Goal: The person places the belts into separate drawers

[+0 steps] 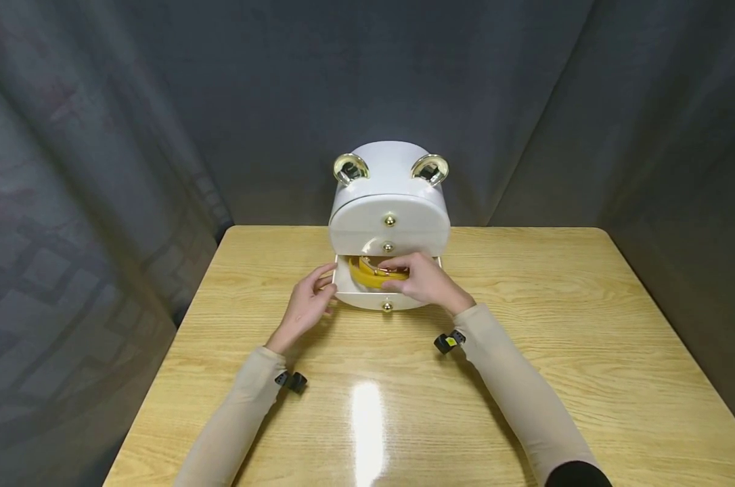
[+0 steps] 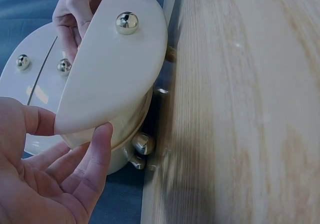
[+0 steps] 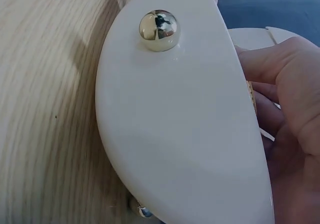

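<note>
A white rounded jewelry box (image 1: 392, 233) with gold ball knobs stands on the table, its bottom drawer (image 1: 349, 297) pulled out. Inside the drawer lies a coiled yellow belt (image 1: 367, 276) with gold-coloured metal on it. My right hand (image 1: 425, 277) reaches over the drawer's right side and pinches the belt between thumb and fingers. In the right wrist view the drawer front hides most of the belt. My left hand (image 1: 308, 301) holds the drawer's left front corner, thumb at the top edge and fingertips (image 2: 102, 134) against the side.
Two gold-rimmed round ornaments (image 1: 350, 169) stick out from the top of the box. Small metallic ball feet (image 2: 144, 144) support it on the wooden table (image 1: 556, 325). Dark grey curtains (image 1: 367, 74) hang behind and on both sides.
</note>
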`<state>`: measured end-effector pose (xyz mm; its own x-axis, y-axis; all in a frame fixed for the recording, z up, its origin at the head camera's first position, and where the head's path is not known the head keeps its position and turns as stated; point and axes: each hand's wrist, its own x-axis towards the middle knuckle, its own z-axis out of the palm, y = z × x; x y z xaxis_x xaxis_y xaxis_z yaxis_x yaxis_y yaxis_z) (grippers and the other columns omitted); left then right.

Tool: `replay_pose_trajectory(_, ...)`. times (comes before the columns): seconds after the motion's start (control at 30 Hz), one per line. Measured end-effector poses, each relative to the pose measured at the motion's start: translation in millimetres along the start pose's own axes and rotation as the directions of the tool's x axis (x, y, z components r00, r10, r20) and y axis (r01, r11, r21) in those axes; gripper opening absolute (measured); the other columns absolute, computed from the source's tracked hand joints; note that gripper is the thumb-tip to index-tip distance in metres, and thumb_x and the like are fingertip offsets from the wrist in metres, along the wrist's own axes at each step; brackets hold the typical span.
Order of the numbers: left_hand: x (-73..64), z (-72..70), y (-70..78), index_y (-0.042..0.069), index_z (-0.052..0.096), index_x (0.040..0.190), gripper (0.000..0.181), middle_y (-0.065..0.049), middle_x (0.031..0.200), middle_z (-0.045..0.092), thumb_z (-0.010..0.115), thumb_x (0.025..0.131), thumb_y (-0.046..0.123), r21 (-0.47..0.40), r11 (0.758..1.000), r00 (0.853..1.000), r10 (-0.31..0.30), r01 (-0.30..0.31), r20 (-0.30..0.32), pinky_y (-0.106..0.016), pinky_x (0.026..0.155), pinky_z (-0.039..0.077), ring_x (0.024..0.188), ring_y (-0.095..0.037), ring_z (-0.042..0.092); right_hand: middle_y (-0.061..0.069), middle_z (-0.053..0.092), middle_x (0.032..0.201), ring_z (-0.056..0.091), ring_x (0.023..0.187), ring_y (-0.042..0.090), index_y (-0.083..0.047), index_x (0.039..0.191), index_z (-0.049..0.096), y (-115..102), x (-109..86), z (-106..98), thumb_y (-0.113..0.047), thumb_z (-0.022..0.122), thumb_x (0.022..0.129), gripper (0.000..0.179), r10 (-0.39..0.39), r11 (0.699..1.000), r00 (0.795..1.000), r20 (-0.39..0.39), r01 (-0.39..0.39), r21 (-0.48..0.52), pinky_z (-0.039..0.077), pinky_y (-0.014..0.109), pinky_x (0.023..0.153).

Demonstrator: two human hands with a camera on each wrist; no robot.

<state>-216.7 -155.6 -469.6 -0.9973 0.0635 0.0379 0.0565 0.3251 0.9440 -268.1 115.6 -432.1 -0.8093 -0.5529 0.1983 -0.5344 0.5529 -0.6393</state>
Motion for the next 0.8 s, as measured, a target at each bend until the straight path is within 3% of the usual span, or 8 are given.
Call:
replay_pose_trajectory(0.17,1.0,0.4,-1.6,0.011,0.053,0.157,0.054,-0.025,0.145,0.065,0.056,0.103,0.009,-0.005,1.0,1.0,0.0,0.0,-0.005,-0.049,0.073,0.066,0.101,-0.043,0.076,0.007,0.081,0.12,0.069,0.091,0.016,-0.009,0.124,0.08,0.4,3.9,0.1,-0.02,0.087,0.09,0.036,-0.021,0.999,1.0,0.001,0.021,-0.048,0.054,0.031,0.082)
replay_pose_trajectory(0.23,1.0,0.2,-1.8,0.011,0.053,0.157,0.054,-0.025,0.145,0.065,0.055,0.103,0.009,-0.006,1.0,1.0,-0.001,0.001,-0.006,-0.049,0.073,0.066,0.101,-0.043,0.076,0.006,0.081,0.12,0.071,0.095,0.018,-0.01,0.123,0.081,1.6,5.7,0.4,-0.021,0.088,0.089,0.036,-0.026,0.998,1.0,0.011,0.027,-0.063,0.055,0.033,0.084)
replay_pose_trajectory(0.33,0.5,0.2,-1.1,0.012,0.053,0.157,0.054,-0.024,0.145,0.066,0.056,0.103,0.01,-0.002,1.0,1.0,-0.002,0.002,-0.005,-0.049,0.073,0.067,0.101,-0.041,0.076,0.006,0.081,0.119,0.067,0.081,0.015,-0.011,0.123,0.081,4.4,8.8,0.9,-0.023,0.089,0.088,0.038,-0.031,0.995,0.999,0.033,0.034,-0.09,0.053,0.03,0.075)
replay_pose_trajectory(0.53,-0.3,0.6,-0.2,0.015,0.053,0.157,0.056,-0.023,0.144,0.067,0.056,0.101,0.012,0.024,1.0,1.0,-0.002,0.002,-0.013,-0.047,0.073,0.067,0.099,-0.039,0.077,0.006,0.082,0.112,0.044,0.056,0.007,-0.014,0.118,0.083,8.2,12.9,0.5,-0.024,0.091,0.086,0.035,-0.045,0.99,0.996,0.072,0.054,-0.127,0.037,0.023,0.056)
replay_pose_trajectory(0.63,-0.1,1.2,-0.3,0.014,0.054,0.156,0.056,-0.023,0.143,0.067,0.056,0.101,0.011,0.022,1.0,1.0,0.004,-0.004,-0.014,-0.047,0.072,0.067,0.099,-0.039,0.077,0.006,0.083,0.109,0.053,0.058,0.008,-0.013,0.115,0.084,8.3,14.9,0.5,-0.022,0.092,0.084,0.033,-0.043,0.988,0.995,0.09,0.055,-0.145,0.042,0.022,0.055)
replay_pose_trajectory(0.8,0.4,2.2,0.0,0.013,0.054,0.156,0.056,-0.024,0.143,0.067,0.056,0.1,0.011,0.021,1.0,1.0,0.004,-0.004,-0.015,-0.045,0.072,0.067,0.099,-0.038,0.078,0.005,0.083,0.108,0.078,0.088,0.014,-0.013,0.112,0.084,9.4,17.8,1.1,-0.015,0.093,0.082,0.031,0.003,0.99,0.991,0.132,0.015,-0.14,0.061,0.026,0.076)
